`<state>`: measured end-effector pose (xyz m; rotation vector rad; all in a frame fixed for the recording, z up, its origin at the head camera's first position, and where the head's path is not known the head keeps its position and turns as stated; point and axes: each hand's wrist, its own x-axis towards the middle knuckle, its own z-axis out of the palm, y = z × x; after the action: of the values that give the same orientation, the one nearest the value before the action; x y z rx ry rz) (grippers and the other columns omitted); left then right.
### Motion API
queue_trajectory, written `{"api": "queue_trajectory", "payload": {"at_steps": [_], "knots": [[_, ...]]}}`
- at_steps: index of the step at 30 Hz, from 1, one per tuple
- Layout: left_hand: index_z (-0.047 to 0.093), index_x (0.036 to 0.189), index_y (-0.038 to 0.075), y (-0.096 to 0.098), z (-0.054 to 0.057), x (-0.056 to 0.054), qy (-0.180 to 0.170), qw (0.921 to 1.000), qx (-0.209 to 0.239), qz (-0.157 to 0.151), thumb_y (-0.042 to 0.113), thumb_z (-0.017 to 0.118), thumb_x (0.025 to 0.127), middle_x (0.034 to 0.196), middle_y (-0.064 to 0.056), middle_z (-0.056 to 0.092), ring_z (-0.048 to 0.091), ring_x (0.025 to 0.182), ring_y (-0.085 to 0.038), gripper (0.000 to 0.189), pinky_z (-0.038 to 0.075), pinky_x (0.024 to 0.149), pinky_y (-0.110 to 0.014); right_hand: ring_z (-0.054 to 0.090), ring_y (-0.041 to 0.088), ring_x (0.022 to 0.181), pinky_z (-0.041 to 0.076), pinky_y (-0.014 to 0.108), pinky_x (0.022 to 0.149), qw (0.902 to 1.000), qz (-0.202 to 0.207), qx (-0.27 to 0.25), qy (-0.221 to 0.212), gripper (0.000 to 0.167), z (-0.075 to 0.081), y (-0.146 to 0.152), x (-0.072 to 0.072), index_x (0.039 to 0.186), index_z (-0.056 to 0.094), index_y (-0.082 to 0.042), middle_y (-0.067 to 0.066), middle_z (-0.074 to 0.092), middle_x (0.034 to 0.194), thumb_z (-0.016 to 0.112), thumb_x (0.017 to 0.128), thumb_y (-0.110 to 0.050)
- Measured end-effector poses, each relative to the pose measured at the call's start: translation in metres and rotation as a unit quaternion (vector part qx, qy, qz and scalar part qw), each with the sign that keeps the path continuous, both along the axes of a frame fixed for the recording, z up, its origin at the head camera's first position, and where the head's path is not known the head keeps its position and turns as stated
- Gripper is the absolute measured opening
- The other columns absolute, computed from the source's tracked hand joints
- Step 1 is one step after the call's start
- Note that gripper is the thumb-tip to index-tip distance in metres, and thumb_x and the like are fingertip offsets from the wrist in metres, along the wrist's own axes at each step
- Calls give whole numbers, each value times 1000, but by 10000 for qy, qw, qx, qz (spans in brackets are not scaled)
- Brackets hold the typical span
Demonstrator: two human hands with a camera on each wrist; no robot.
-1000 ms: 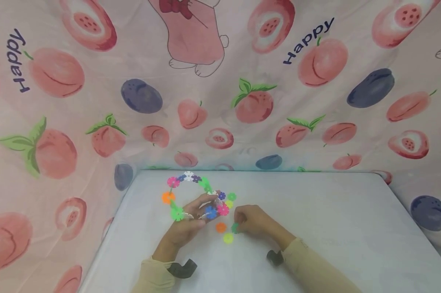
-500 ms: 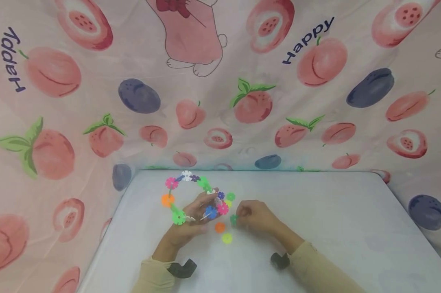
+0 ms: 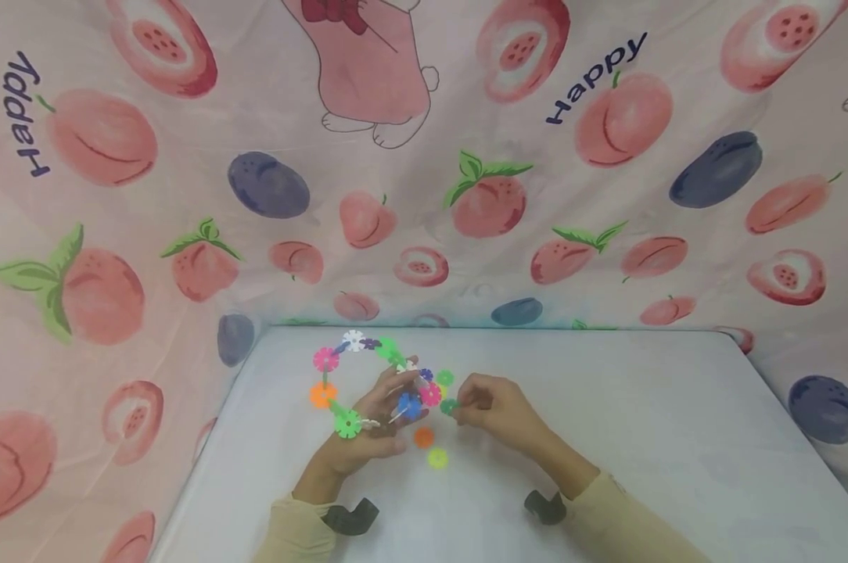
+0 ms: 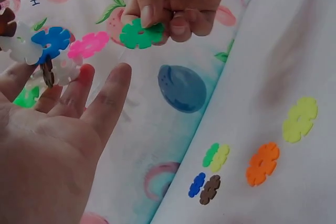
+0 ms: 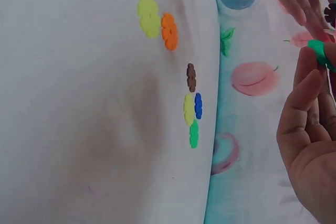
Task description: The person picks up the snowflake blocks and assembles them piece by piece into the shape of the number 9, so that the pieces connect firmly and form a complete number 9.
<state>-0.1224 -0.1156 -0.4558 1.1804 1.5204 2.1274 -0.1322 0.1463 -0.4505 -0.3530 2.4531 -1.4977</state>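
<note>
A ring-shaped chain of colourful slotted snowflake discs (image 3: 323,395) hangs over my left hand (image 3: 359,447). In the left wrist view, that hand's fingers are spread and fairly straight, with the chain's blue disc (image 4: 51,41) and pink disc (image 4: 88,44) at the fingertips. My right hand (image 3: 506,413) pinches a green snowflake disc (image 4: 142,33) between thumb and fingers, just right of the chain's pink disc and apart from it. In the right wrist view the same green disc (image 5: 317,51) sits at the fingertips, partly cut off by the frame edge.
Loose discs lie on the white table (image 3: 642,438): orange (image 4: 263,164) and yellow (image 4: 300,119) nearer me, and brown (image 4: 210,190), blue (image 4: 197,184), yellow (image 4: 220,158) and green (image 4: 210,155) farther off. A fruit-printed cloth (image 3: 424,211) rises behind the table.
My right hand, with the green disc pinched, has lifted away from the table beside the orange disc, up toward the chain's pink disc. The chain's left side has sunk slightly.
</note>
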Motion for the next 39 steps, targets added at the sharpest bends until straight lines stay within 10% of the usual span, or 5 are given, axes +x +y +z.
{"api": "queue_trajectory", "payload": {"at_steps": [11, 39], "knots": [[23, 152, -10, 4, -7, -1, -439, 9973, -75, 581, -5, 67, 88, 170, -11, 7, 38, 144, -31, 78, 46, 112, -46, 75, 14, 88, 60, 35, 84, 9983, -236, -527, 105, 9, 12, -4, 5, 89, 67, -18, 1, 76, 93, 75, 92, -17], [28, 149, -3, 11, -4, 4, -583, 9955, 551, 500, -7, 56, 92, 161, -13, 36, 37, 149, -24, 64, 34, 120, -42, 73, 16, 87, 61, 28, 74, 9878, -390, -1141, 982, 11, 13, -14, 10, 84, 72, -18, -2, 75, 92, 82, 87, -16]]}}
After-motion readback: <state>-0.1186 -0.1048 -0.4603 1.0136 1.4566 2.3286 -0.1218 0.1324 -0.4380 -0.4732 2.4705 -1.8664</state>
